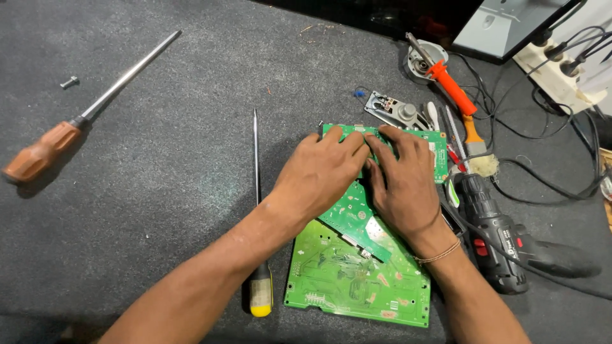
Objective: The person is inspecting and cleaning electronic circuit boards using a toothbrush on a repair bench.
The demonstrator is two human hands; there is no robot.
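Fingers of the left hand (322,175) and right hand (401,181) press together, tips meeting, onto a green circuit board (437,156) stacked over a larger green board (344,280) on grey mat (159,191); yellow-handled screwdriver (260,296) left, cordless drill (494,229) right.

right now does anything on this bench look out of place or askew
The green circuit boards lie stacked crooked under both hands, left hand and right hand. A lone small bolt sits far off beside the big screwdriver.
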